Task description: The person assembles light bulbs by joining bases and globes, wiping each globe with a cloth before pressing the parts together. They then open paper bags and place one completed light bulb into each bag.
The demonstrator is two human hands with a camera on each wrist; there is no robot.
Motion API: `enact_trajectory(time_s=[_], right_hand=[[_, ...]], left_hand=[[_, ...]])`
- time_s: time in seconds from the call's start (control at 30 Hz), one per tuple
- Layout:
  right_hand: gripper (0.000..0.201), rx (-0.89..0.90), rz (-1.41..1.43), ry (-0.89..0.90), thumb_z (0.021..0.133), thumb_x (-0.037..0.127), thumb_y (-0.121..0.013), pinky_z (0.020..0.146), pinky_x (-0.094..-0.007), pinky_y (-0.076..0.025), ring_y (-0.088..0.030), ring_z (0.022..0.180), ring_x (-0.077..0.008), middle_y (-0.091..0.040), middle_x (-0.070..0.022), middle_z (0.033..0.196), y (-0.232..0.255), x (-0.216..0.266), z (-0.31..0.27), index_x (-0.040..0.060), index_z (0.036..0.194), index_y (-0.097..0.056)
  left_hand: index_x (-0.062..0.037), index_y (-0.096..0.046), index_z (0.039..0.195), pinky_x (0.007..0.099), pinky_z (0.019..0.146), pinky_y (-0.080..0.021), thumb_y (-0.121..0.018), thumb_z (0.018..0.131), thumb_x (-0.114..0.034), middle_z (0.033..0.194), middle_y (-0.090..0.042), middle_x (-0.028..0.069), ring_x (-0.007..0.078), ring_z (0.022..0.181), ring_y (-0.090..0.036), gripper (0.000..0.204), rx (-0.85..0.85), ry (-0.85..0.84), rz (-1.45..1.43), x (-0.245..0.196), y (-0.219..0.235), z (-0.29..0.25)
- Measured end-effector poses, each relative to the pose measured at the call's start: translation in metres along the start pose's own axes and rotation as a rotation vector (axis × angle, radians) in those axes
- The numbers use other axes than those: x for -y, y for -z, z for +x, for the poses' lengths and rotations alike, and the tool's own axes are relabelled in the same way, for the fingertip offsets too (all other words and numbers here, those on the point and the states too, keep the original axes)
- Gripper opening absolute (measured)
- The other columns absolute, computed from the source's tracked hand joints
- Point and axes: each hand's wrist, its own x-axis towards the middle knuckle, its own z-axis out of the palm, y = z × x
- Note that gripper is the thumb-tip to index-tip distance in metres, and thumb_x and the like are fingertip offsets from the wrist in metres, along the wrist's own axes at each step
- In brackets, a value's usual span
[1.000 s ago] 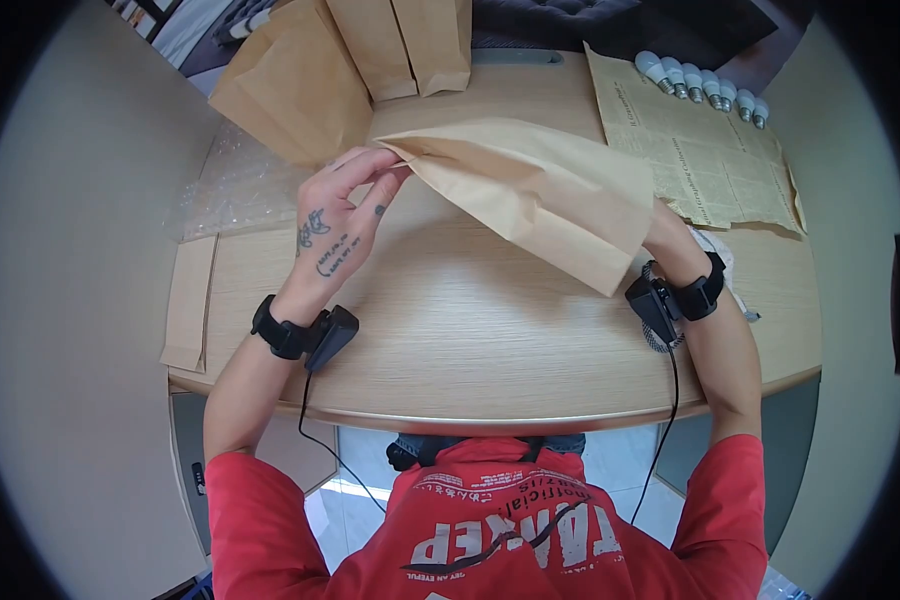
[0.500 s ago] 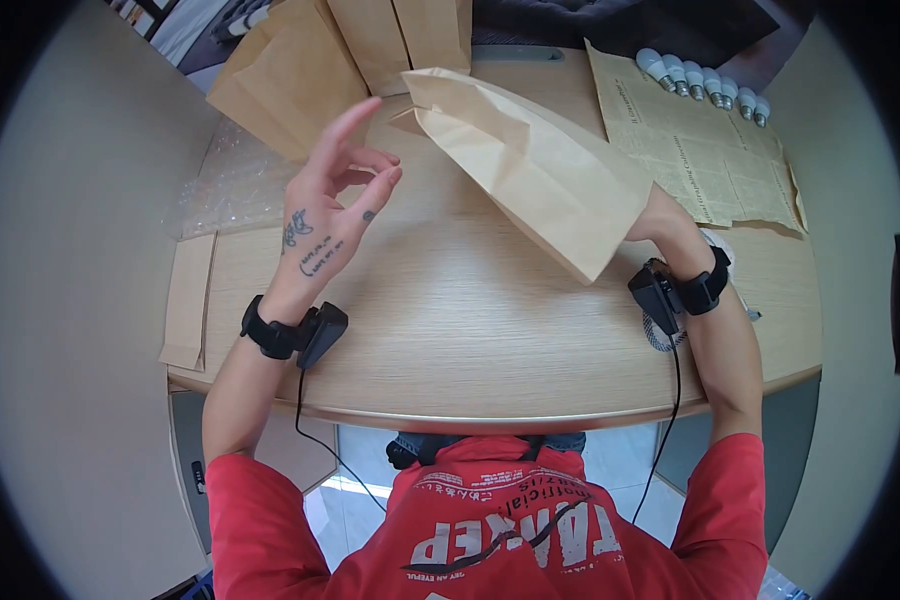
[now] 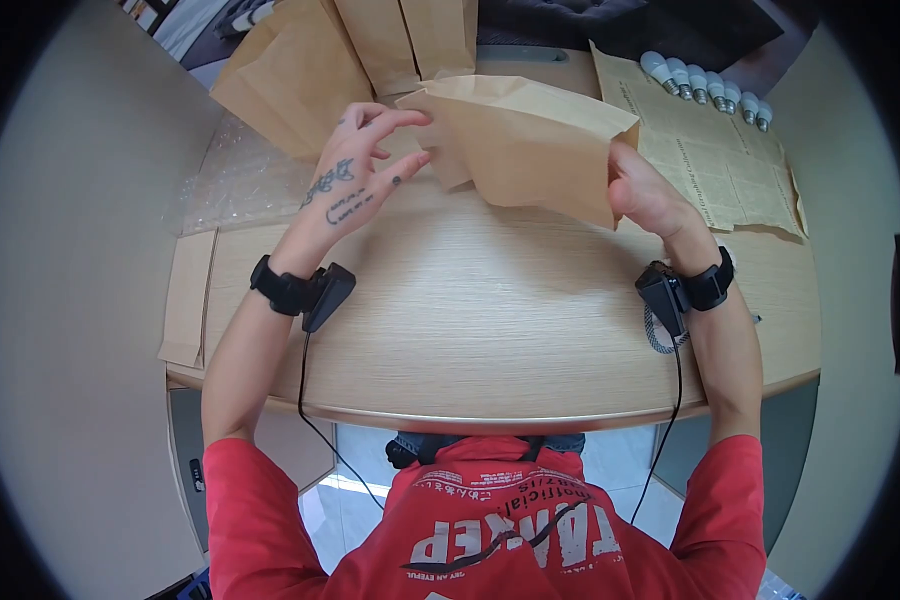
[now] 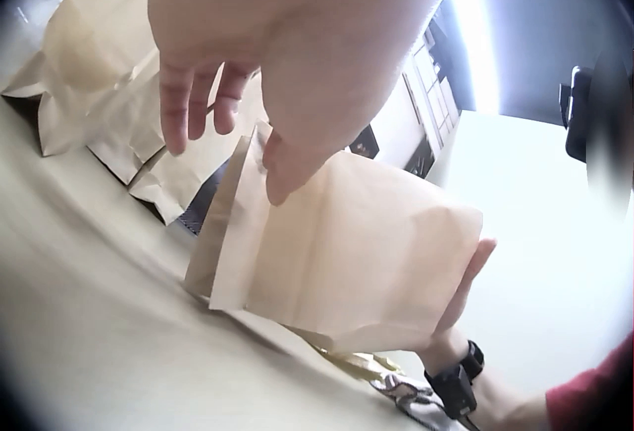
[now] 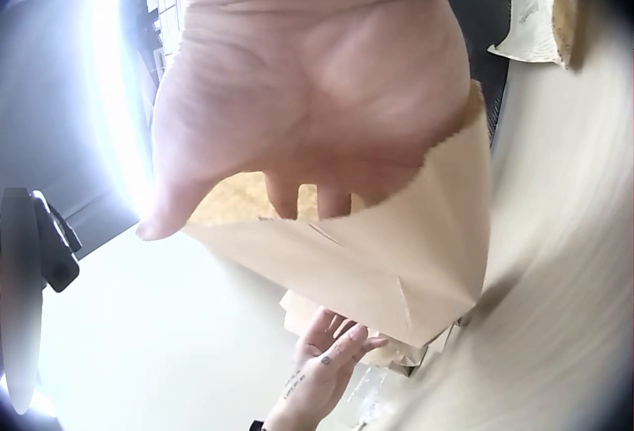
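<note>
A brown paper bag [image 3: 540, 150] hangs on its side above the table, its mouth toward the right hand [image 3: 655, 195] and its folded bottom toward the left hand [image 3: 365, 175]. In the right wrist view the fingers of the right hand [image 5: 317, 94] reach inside the bag's mouth [image 5: 396, 243], the thumb outside it. Fingers spread and slightly bent, the left hand is beside the bottom end; in the left wrist view its thumb overlaps the bag [image 4: 367, 253], and contact cannot be told.
Brown paper bags [image 3: 295, 80] stand at the back left, near clear bubble wrap [image 3: 235, 185]. A flat folded bag [image 3: 188, 300] lies at the left edge. At the back right, several white bulbs [image 3: 676, 75] lie by printed paper [image 3: 720, 160].
The bag has turned more level, its right end rising and its mouth now showing. After letting go of the bag, the left hand has come back close to its bottom end.
</note>
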Motion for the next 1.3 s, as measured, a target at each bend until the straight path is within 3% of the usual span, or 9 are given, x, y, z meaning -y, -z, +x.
enact_trajectory(time_s=[0.13,0.27,0.37,0.47,0.67,0.87,1.07,1.13,1.3], right_hand=[[0.068,0.001,-0.174,0.019,0.084,0.044,-0.075,0.088,-0.0270,-0.049,-0.063,0.101,-0.0155,-0.066,-0.0112,0.115,-0.005,0.011,0.006,-0.0065,0.125,-0.057],[0.039,-0.100,-0.057,0.013,0.093,0.024,-0.067,0.089,-0.0281,-0.049,-0.062,0.105,-0.0132,-0.067,-0.0071,0.115,-0.005,0.008,0.009,-0.0017,0.123,-0.061],[0.036,-0.122,0.106,0.062,0.095,0.023,-0.064,0.089,-0.0281,-0.049,-0.062,0.105,-0.0122,-0.067,-0.0059,0.115,-0.003,0.006,0.006,0.0009,0.123,-0.061],[0.036,-0.127,0.306,0.061,0.096,0.024,-0.063,0.090,-0.0283,-0.049,-0.062,0.105,-0.0126,-0.066,-0.0063,0.115,0.009,-0.004,0.006,0.0011,0.124,-0.060],[0.035,-0.112,0.437,0.013,0.097,0.024,-0.062,0.088,-0.0280,-0.051,-0.064,0.103,-0.0130,-0.066,-0.0066,0.114,0.013,-0.005,0.008,0.0013,0.123,-0.059],[0.031,-0.078,0.521,-0.061,0.099,0.023,-0.058,0.084,-0.0260,-0.053,-0.067,0.097,-0.0127,-0.068,-0.0077,0.110,0.020,-0.009,0.008,0.0001,0.120,-0.061],[0.033,-0.044,0.621,-0.052,0.100,0.023,-0.053,0.085,-0.0277,-0.054,-0.068,0.099,-0.0150,-0.068,-0.0102,0.113,0.015,-0.003,0.008,-0.0019,0.121,-0.060],[0.034,0.015,0.636,-0.051,0.100,0.023,-0.052,0.085,-0.0283,-0.054,-0.068,0.099,-0.0154,-0.068,-0.0104,0.114,0.020,-0.008,0.009,-0.0025,0.122,-0.059],[0.035,-0.052,0.664,-0.039,0.101,0.023,-0.052,0.085,-0.0295,-0.055,-0.068,0.101,-0.0162,-0.067,-0.0105,0.116,0.025,-0.009,0.007,-0.0021,0.125,-0.058]], left_hand=[[-0.0107,-0.059,0.124,0.0280,0.083,-0.053,-0.072,0.088,-0.019,0.108,-0.057,0.0079,0.0173,0.098,-0.060,0.039,0.031,0.053,-0.124,-0.006,-0.010,0.008],[-0.0076,-0.047,0.124,0.0263,0.082,-0.053,-0.071,0.089,-0.013,0.104,-0.061,0.0094,0.0149,0.094,-0.062,0.042,-0.068,0.234,-0.268,-0.007,-0.020,0.014],[-0.0066,-0.041,0.122,0.0250,0.080,-0.052,-0.069,0.090,-0.007,0.102,-0.064,0.0088,0.0121,0.093,-0.062,0.043,-0.067,0.264,-0.442,-0.003,-0.016,0.015],[-0.0065,-0.048,0.121,0.0228,0.073,-0.049,-0.070,0.089,-0.008,0.094,-0.065,0.0052,0.0084,0.082,-0.061,0.039,-0.183,0.100,-0.716,-0.012,-0.008,0.009],[-0.0049,-0.061,0.117,0.0235,0.075,-0.049,-0.070,0.089,-0.008,0.098,-0.065,0.0008,0.0062,0.082,-0.058,0.030,0.099,0.110,-0.401,-0.017,0.026,0.005],[-0.0066,-0.064,0.117,0.0232,0.074,-0.048,-0.069,0.086,-0.010,0.098,-0.065,0.0014,0.0066,0.081,-0.057,0.031,0.200,0.157,-0.440,-0.002,0.032,0.000],[-0.0062,-0.067,0.115,0.0233,0.075,-0.050,-0.064,0.083,-0.002,0.101,-0.067,0.0031,0.0110,0.084,-0.063,0.032,0.198,0.142,-0.481,-0.003,0.038,-0.002],[-0.0054,-0.067,0.114,0.0236,0.074,-0.050,-0.062,0.085,0.000,0.099,-0.069,0.0044,0.0118,0.083,-0.064,0.030,0.145,0.083,-0.398,0.000,0.034,0.002],[-0.0045,-0.068,0.109,0.0238,0.072,-0.050,-0.059,0.087,0.003,0.091,-0.071,0.0044,0.0111,0.080,-0.065,0.025,0.068,-0.013,-0.202,-0.004,0.041,0.005]])
